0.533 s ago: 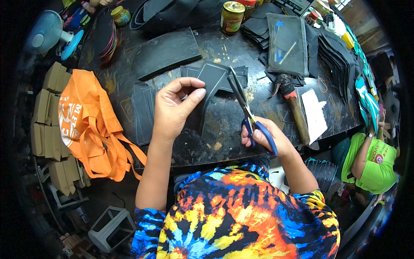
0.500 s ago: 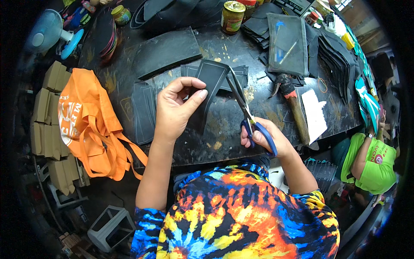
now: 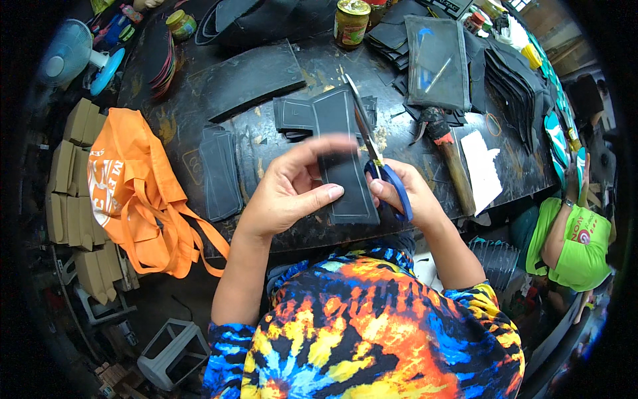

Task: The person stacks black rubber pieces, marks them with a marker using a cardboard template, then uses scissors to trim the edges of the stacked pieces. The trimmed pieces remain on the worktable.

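Note:
My left hand (image 3: 289, 186) holds a flat black piece (image 3: 337, 120) with pale outlines drawn along its edges, perhaps leather or rubber sheet. The thumb lies on its front; the index finger is blurred across it. In my right hand (image 3: 405, 186) is a pair of scissors (image 3: 366, 126) with blue handles, blades pointing away from me. The blades look closed or nearly so, along the right edge of the piece. Beyond the piece lies a stack of similar marked pieces (image 3: 292, 115), partly hidden. Another such stack (image 3: 219, 173) rests left of my left hand.
A thick black slab (image 3: 256, 80) lies farther back on the dark table. To the right are a hammer (image 3: 455, 166), white paper (image 3: 481, 174), a zip pouch (image 3: 436, 66) and black sheets (image 3: 508, 86). Jars stand behind. An orange bag (image 3: 143, 193) hangs at left; a person (image 3: 571, 239) is at right.
The black piece has turned more upright and come nearer me, showing its full length. My right hand with the scissors moved slightly left; my left index finger swept across the piece.

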Available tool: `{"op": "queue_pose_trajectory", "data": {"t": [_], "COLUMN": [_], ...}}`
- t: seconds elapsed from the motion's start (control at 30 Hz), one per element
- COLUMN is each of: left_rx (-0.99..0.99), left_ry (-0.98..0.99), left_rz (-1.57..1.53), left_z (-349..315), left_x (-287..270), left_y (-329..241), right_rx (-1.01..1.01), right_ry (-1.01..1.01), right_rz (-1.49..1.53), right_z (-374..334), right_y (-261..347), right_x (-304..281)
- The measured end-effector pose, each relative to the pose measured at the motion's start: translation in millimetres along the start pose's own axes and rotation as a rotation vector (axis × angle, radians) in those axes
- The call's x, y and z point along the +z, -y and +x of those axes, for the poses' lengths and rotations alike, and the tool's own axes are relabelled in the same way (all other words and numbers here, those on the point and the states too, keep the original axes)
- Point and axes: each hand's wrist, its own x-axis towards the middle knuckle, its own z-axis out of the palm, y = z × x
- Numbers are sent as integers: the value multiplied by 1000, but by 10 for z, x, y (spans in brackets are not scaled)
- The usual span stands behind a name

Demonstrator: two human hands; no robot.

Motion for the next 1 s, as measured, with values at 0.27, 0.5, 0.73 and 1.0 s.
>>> {"op": "queue_pose_trajectory", "data": {"t": [0.27, 0.5, 0.73, 1.0], "left_rx": [361, 288, 283, 284], "left_ry": [-551, -571, -589, -572], "left_rz": [166, 243, 281, 266], "left_z": [183, 256, 242, 235], "left_x": [138, 108, 127, 142], "left_y": [18, 89, 50, 53], "right_rx": [-72, -57, -57, -68], "right_ry": [193, 94, 40, 18], "right_rz": [-17, -126, -214, -165], "right_z": [-104, -202, -123, -113], "right_y": [-50, -112, -100, -127], "right_x": [2, 83, 140, 183]}}
